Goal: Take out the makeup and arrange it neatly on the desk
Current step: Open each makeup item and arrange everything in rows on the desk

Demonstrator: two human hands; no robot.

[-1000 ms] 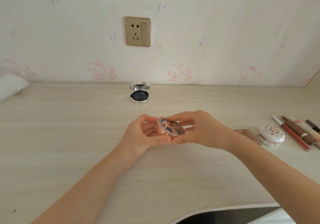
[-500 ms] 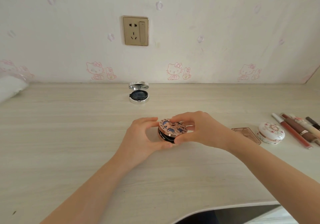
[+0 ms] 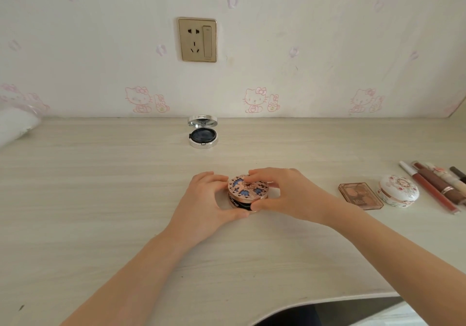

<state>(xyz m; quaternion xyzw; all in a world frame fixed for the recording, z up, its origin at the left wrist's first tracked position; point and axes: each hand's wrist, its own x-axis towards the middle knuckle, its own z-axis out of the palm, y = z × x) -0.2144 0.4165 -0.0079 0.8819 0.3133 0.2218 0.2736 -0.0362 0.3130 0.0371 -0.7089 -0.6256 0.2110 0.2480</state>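
2 hands, the left hand (image 3: 204, 201) and right hand (image 3: 286, 194), grip the round compact (image 3: 248, 189) on the desk (image 3: 100, 199) (mid-desk, lid up), well apart from the curved front edge and the palette (image 3: 360, 196).

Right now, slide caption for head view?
Left hand and right hand grip a rose-gold compact at the desk, open silver compact behind.

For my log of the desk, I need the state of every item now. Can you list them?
Patterned compact: gripped by left hand and right hand; lid state unclear.
Silver compact: open, lid upright.
Square palette: closed, lying flat.
White floral compact: closed.
Lip tubes: lying side by side.
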